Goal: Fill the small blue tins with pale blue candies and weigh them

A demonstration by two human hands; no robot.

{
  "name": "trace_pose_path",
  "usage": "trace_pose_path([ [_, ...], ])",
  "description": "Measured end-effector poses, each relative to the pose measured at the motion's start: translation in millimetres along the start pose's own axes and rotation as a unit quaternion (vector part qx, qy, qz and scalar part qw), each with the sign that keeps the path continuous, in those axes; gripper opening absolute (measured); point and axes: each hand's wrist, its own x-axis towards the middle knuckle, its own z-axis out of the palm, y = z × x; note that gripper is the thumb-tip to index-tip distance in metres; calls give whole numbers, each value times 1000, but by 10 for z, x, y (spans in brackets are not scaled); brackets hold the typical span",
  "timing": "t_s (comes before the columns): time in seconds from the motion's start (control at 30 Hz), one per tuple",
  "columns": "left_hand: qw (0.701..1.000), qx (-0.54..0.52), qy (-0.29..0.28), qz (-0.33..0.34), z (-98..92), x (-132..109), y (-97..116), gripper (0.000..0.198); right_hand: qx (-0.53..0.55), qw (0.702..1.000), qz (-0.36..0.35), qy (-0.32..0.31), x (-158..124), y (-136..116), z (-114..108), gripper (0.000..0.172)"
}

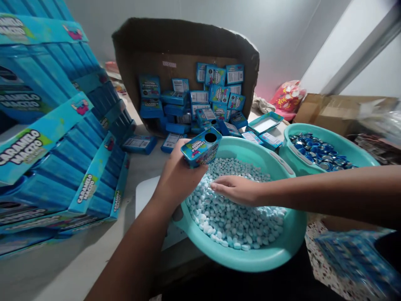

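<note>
My left hand (178,175) is closed round a small blue tin (200,147) printed "Caramelo Macizo". The tin is tilted over the left rim of a turquoise tub (250,261), with a dark round opening showing in its top. Pale blue and white candies (238,225) fill the lower part of the tub. Among them lies my right hand (238,190), its fingers stretched toward the tin and loosely curved. Its underside is partly hidden against the candies, so I cannot see whether any are in the palm.
A cardboard box (184,35) lies on its side at the back, with several blue tins (200,98) inside. Stacked display boxes (46,167) rise at the left. A second turquoise tub (291,161) holds blue and silver caps (319,152). An open tray (266,123) sits behind.
</note>
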Motion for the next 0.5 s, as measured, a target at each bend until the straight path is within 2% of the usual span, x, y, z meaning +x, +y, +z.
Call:
trace_pose_path([
  [0.1, 997, 73, 14, -8, 33, -53, 40, 41, 90, 995, 47, 7, -15, -52, 109, 59],
  [0.17, 996, 86, 21, 13, 49, -83, 61, 49, 146, 987, 71, 13, 11, -83, 170, 54],
  [0.23, 996, 80, 1, 35, 60, -96, 68, 60, 212, 970, 116, 14, 53, -110, 213, 49],
  [0.3, 995, 82, -35, 35, 67, -93, 67, 65, 301, 933, 200, -5, 93, -130, 239, 50],
  [0.37, 992, 104, -68, 27, 67, -89, 69, 64, 390, 876, 279, -48, 122, -143, 254, 54],
  [0.4, 990, 117, -80, 24, 65, -90, 71, 62, 424, 852, 297, -75, 132, -146, 260, 57],
  [0.43, 988, 130, -86, 24, 61, -95, 74, 61, 444, 841, 293, -100, 140, -146, 265, 59],
  [0.5, 985, 145, -85, 24, 49, -109, 76, 60, 440, 861, 229, -108, 152, -138, 271, 59],
])
